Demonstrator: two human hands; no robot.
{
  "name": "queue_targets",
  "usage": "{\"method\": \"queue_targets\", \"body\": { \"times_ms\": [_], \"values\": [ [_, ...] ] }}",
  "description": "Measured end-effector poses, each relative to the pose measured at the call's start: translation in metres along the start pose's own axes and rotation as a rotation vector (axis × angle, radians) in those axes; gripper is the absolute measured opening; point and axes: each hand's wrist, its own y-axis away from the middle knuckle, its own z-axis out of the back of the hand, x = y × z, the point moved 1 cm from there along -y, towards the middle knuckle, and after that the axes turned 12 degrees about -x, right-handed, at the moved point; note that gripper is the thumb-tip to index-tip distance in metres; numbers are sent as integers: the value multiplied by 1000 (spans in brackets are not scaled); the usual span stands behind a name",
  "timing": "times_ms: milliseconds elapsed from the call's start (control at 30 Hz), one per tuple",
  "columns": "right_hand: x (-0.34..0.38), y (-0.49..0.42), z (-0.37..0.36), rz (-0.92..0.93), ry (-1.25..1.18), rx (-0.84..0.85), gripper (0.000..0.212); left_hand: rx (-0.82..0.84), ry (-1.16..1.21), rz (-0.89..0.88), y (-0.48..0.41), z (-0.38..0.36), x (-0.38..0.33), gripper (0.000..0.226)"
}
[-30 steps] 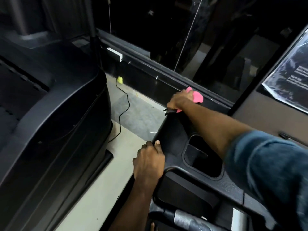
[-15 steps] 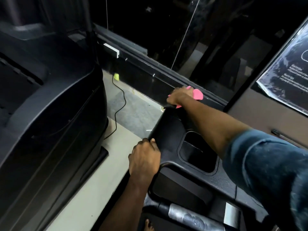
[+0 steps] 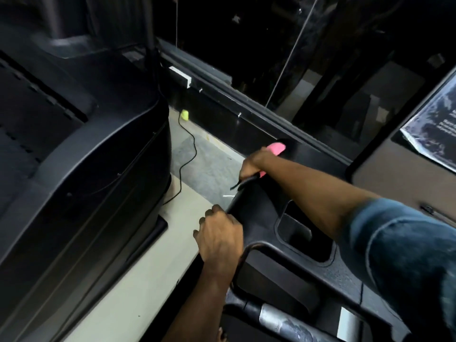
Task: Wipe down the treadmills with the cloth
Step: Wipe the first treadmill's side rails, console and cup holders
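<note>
Right hand [image 3: 255, 162]: grips pink cloth [image 3: 277, 148], still at far corner of treadmill console [image 3: 261, 208], barely shifted; left hand [image 3: 219, 235]: still grips its near-left edge; corner wipe probably unfinished.

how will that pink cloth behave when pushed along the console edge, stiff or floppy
Probably floppy: the pink cloth bunches under the right hand and pokes out on two sides of it. Likely light, since that one hand manages it alone. It may fold or snag on the treadmill console rim rather than slide flat.
</note>
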Motion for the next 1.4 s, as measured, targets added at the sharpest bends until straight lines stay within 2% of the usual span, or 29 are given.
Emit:
{"method": "queue_targets", "body": {
  "times_ms": [100, 167, 233, 300, 400, 467, 533, 600, 667, 767, 800, 867, 900, 967, 1033, 1067, 1100, 1167, 1233, 1267, 1333, 1400],
  "values": [
    [66, 30, -29, 250, -160, 232, 30, 125, -90, 63, 4, 15, 18, 31],
    [94, 47, -46, 362, -181, 306, 27, 168, -111, 98, 13, 23, 37, 33],
    [85, 50, -39, 318, -194, 315, 34, 186, -75, 140, 22, 27, 51, 36],
    [55, 43, -15, 191, -150, 250, 41, 191, -13, 175, 25, 25, 58, 38],
    [37, 35, 3, 28, -75, 166, 26, 213, 3, 163, 24, 23, 61, 39],
    [62, 34, -10, 109, -80, 334, 28, 218, -7, 160, 23, 25, 61, 38],
    [92, 38, -37, 192, -182, 516, 45, 228, -42, 148, 22, 27, 60, 38],
    [101, 43, -50, 223, -262, 599, 50, 249, -72, 152, 19, 28, 58, 39],
    [76, 57, -31, 159, -312, 523, 53, 276, -92, 155, 12, 29, 55, 39],
    [13, 38, 11, -67, -324, 137, 44, 303, -51, 110, 1, 25, 50, 39],
    [-2, 29, 20, -131, -194, 33, 44, 315, -14, 83, -3, 22, 48, 41],
    [-12, 9, 21, -161, 81, -21, 45, 357, 51, 32, -9, 14, 38, 48],
    [-7, -5, 14, -136, 126, -30, 44, 370, 74, 12, -12, 9, 32, 51],
    [11, -1, 5, -100, 54, 38, 34, 360, 113, -12, -17, 3, 20, 55],
    [16, -5, -5, -14, -1, 183, 24, 312, 141, -30, -20, -4, 11, 53],
    [11, -12, -6, 3, 18, 224, 24, 291, 140, -37, -20, -8, 8, 53],
    [2, -22, -4, -64, -8, 220, 29, 278, 130, -42, -19, -12, 6, 52],
    [-19, -31, 3, -183, 22, 14, 51, 251, 111, -37, -18, -18, 6, 51],
    [-38, -37, 6, -244, -77, -135, 52, 228, 111, -24, -19, -19, 7, 49],
    [-38, -37, 7, -279, -101, -157, 50, 221, 114, -18, -21, -18, 9, 48],
    [-31, -21, 5, -440, -96, -176, 60, 236, 110, -18, -21, -19, 8, 44],
    [-26, -5, -6, -479, -189, -209, 70, 235, 115, -20, -19, -17, 6, 40]
  ]
}}
